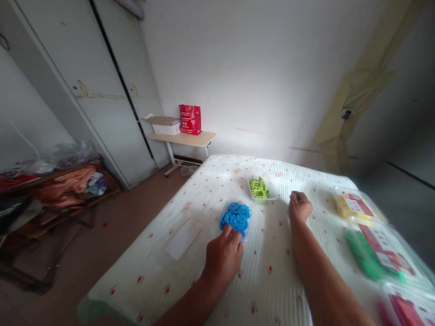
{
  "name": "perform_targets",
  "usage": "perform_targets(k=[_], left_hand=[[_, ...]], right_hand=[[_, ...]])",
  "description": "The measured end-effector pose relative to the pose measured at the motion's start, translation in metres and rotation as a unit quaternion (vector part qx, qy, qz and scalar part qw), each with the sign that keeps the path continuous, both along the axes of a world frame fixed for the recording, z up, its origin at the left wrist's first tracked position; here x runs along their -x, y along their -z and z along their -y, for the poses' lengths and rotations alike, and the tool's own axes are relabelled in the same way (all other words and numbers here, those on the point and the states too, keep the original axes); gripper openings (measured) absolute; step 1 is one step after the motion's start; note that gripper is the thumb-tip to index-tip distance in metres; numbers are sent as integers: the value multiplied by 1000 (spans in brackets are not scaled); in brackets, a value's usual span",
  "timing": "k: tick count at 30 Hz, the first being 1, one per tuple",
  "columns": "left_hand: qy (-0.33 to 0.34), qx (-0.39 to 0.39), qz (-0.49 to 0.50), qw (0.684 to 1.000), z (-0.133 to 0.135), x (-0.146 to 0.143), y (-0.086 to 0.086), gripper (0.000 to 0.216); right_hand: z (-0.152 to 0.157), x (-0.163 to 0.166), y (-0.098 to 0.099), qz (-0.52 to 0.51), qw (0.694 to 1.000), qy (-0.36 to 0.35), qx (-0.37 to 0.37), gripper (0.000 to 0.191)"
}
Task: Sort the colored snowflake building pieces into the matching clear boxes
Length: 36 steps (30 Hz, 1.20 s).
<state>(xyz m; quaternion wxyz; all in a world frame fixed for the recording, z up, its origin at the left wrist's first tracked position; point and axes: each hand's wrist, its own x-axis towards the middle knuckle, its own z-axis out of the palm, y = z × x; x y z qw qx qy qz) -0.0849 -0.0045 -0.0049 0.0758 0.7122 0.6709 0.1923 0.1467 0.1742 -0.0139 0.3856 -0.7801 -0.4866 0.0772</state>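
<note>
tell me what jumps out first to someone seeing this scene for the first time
The heap of bright blue pieces in the middle of the white red-dotted cloth catches the eye first, with the left hand touching its near edge. Just behind it lies a smaller clump of lime-green pieces, and the right hand rests closed on the cloth beside that. Further back, a red bag stands on a small side table by the wall.

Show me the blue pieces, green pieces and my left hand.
blue pieces (235,217), head view, pile's middle.
green pieces (259,188), head view, heap's middle.
left hand (222,260), head view, back of hand.
</note>
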Motion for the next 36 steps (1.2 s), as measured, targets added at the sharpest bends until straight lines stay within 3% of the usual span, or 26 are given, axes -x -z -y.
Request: perform_targets(k=[5, 9, 11, 14, 16, 18, 21, 24, 36], left_hand=[[76, -12, 63, 995, 40, -9, 8, 21], [119, -53, 175, 976, 50, 5, 10, 31], [84, -91, 183, 975, 46, 24, 7, 28], [-49, -130, 75, 988, 37, 63, 1, 27], [-143, -94, -22, 985, 31, 86, -1, 36], [-197, -23, -69, 978, 28, 102, 1, 62], [-216, 79, -79, 970, 27, 112, 5, 79], [-219, 113, -78, 966, 27, 111, 6, 79], [-229, 42, -41, 972, 19, 116, -17, 66]], right_hand=[[17, -8, 18, -41, 999, 2, -12, 44], [28, -13, 21, -64, 998, -7, -18, 43], [33, -15, 23, -72, 997, -14, -18, 42], [41, -16, 26, -75, 997, -26, -22, 42], [44, -15, 29, -71, 996, -39, -25, 40], [46, -14, 30, -64, 996, -53, -28, 39], [46, -12, 31, -55, 996, -66, -33, 39], [46, -12, 32, -48, 995, -72, -41, 40], [46, -13, 36, -43, 993, -86, -72, 36]])
